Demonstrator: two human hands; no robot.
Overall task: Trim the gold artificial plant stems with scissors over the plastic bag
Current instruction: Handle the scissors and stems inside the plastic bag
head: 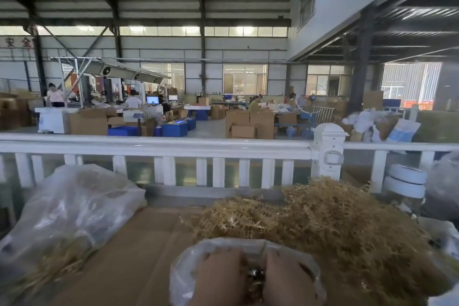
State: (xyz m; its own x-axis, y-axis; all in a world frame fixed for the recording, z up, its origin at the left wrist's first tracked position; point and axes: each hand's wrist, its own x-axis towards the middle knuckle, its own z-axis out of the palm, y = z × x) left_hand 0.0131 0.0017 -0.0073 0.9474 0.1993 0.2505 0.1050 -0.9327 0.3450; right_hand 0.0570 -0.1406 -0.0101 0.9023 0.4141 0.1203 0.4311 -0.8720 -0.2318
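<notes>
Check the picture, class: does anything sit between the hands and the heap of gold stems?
Only the rim of the plastic bag; both hands work inside it, and the gold stems lie just beyond.

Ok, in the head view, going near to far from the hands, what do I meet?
Left hand and right hand over the small plastic bag → gold stem pile → white railing → blue bins → far windows.

The thin clear plastic bag [183, 263] looks glossy and crinkled — the heaped gold artificial plant stems [335, 226] wiry and rough. The flat brown cardboard sheet [139, 251] beneath is matt — smooth.
</notes>
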